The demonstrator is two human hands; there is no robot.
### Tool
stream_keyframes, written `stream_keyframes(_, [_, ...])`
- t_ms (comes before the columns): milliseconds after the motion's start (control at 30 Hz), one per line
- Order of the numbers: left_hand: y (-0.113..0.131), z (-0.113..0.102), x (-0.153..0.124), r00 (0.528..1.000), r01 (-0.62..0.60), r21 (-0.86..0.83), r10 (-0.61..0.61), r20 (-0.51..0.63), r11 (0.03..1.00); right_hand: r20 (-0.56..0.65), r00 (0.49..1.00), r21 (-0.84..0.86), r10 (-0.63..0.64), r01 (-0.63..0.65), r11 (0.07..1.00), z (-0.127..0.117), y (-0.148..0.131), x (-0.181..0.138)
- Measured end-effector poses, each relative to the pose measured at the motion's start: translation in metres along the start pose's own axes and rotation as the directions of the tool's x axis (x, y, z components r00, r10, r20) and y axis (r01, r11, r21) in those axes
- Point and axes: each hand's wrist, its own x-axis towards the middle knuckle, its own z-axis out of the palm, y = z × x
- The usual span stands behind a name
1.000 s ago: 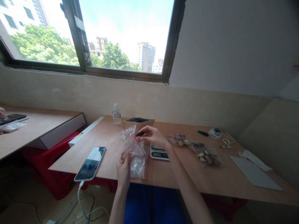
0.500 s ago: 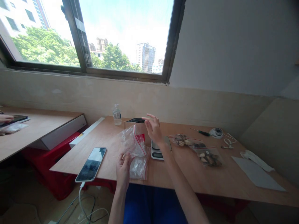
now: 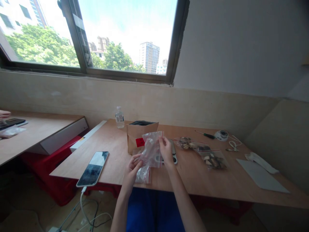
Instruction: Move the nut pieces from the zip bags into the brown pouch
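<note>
Between my hands is a clear zip bag (image 3: pixel 152 146) with a red strip along its right edge. My left hand (image 3: pixel 134 166) pinches its lower left part, and my right hand (image 3: pixel 165 149) grips it near the red-striped edge. Nothing shows inside the bag. Below it, more clear plastic bags (image 3: pixel 143 175) lie at the table's front edge. Just behind stands a brown paper pouch (image 3: pixel 134 132) with a dark open top and a red label. A small scale (image 3: pixel 173 146) sits partly hidden behind my right hand and the bag.
Zip bags of stone-like pieces (image 3: pixel 214 160) lie to the right, near a screwdriver (image 3: pixel 208 135) and a white dome camera (image 3: pixel 221 135). A phone (image 3: pixel 93 169) on a charging cable lies at left. A water bottle (image 3: pixel 119 117) stands behind. Another person's hand (image 3: pixel 4 114) is at the far left table.
My right hand has come down from above the scale and taken hold of the zip bag's edge. The bag has turned and shifted right, uncovering more of the paper pouch.
</note>
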Motion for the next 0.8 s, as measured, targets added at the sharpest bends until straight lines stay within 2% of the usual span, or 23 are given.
stream_keyframes(133, [0.002,-0.001,0.0,0.998,-0.044,0.144,0.049,-0.032,0.989,-0.075,0.996,-0.169,-0.04,0.027,0.985,0.008,0.011,-0.018])
stream_keyframes(267, [-0.003,-0.001,0.004,0.991,0.003,0.299,0.038,-0.13,0.954,-0.025,0.993,-0.36,-0.119,0.102,0.927,0.018,0.024,-0.038])
stream_keyframes(367, [-0.013,-0.003,0.007,0.978,-0.003,0.349,0.076,-0.196,0.937,0.017,0.992,-0.381,-0.123,0.121,0.917,0.022,0.037,-0.049])
stream_keyframes(433, [-0.019,-0.005,0.01,0.965,-0.035,0.409,0.136,-0.222,0.912,0.019,0.996,-0.353,-0.087,0.088,0.931,0.023,0.047,-0.053])
stream_keyframes(533, [-0.025,-0.013,0.015,0.948,-0.046,0.582,0.22,-0.231,0.812,0.058,0.998,-0.332,-0.038,0.056,0.942,0.016,0.06,-0.053])
stream_keyframes(600, [-0.026,-0.019,0.019,0.935,0.007,0.706,0.245,-0.255,0.708,0.07,0.995,-0.362,-0.077,0.098,0.927,0.002,0.067,-0.047])
stream_keyframes(667, [-0.026,-0.025,0.021,0.905,0.035,0.804,0.323,-0.278,0.593,0.019,0.983,-0.452,-0.18,0.169,0.876,-0.024,0.072,-0.036])
stream_keyframes(733, [-0.025,-0.028,0.021,0.84,0.026,0.884,0.469,-0.272,0.466,-0.061,0.953,-0.606,-0.298,0.202,0.77,-0.059,0.076,-0.023])
stream_keyframes(800, [-0.022,-0.024,0.019,0.781,0.005,0.939,0.585,-0.218,0.344,-0.176,0.912,-0.763,-0.371,0.112,0.637,-0.099,0.08,-0.011])
